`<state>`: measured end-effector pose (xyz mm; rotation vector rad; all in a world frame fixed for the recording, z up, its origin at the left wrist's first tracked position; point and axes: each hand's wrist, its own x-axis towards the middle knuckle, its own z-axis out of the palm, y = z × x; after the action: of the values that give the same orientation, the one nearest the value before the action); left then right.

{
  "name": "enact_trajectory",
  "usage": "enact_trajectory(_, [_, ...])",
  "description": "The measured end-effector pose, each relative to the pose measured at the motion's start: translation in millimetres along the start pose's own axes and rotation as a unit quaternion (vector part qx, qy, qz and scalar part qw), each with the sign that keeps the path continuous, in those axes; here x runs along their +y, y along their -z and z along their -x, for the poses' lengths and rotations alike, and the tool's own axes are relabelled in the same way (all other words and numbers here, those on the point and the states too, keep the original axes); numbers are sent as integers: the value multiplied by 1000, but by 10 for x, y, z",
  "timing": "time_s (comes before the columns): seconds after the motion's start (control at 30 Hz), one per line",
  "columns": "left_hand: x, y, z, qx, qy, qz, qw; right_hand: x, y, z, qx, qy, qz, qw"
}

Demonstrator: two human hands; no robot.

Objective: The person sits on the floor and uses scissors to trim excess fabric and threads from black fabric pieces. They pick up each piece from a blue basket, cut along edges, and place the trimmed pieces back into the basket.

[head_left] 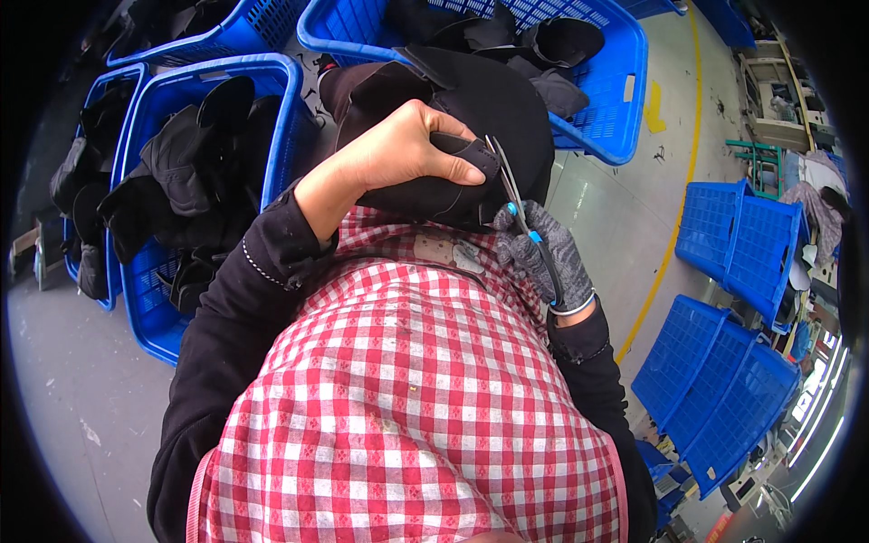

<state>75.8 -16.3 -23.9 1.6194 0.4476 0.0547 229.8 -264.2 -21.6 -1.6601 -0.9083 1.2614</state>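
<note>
My bare left hand (398,152) pinches the edge of a black fabric cap (478,163) between thumb and fingers, above my lap. My right hand (549,246), in a grey knit glove, is closed around a pair of scissors (510,178) with light blue marks near the handles. Their blades point up and lie right beside the pinched cap edge; whether they touch it, I cannot tell. More black caps or cap fabric (507,95) spread over my lap behind the hands, and where one piece ends is hard to make out.
Blue plastic baskets (290,109) with dark caps stand at the left, and another blue basket (625,122) of caps is straight ahead. Stacked blue baskets (692,362) lie at the right, past a yellow floor line (674,231). A red checked apron (407,398) covers my front.
</note>
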Motion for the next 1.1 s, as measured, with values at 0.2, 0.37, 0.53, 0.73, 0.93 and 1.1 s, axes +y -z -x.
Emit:
enact_trajectory(0.2, [25, -7, -2, 1, -4, 1, 1000, 15, 66, -3, -8, 19, 31, 999])
enact_trajectory(0.37, [44, -7, -1, -7, -9, 3, 1000, -11, 107, 0, -13, 2, -1, 1000])
enact_trajectory(0.53, [63, -17, -1, -16, -19, -8, 1000, -117, 255, 11, -31, 6, 86, 996])
enact_trajectory(0.73, [52, -22, -18, -32, -43, -13, 998, -288, 476, 7, -73, -8, 146, 987])
enact_trajectory(0.93, [52, -17, -22, -41, -40, -21, 998, -399, 647, -46, -120, 27, 219, 968])
enact_trajectory(1.1, [69, -27, -19, -52, -40, -5, 998, -508, 776, -47, -146, -140, 105, 974])
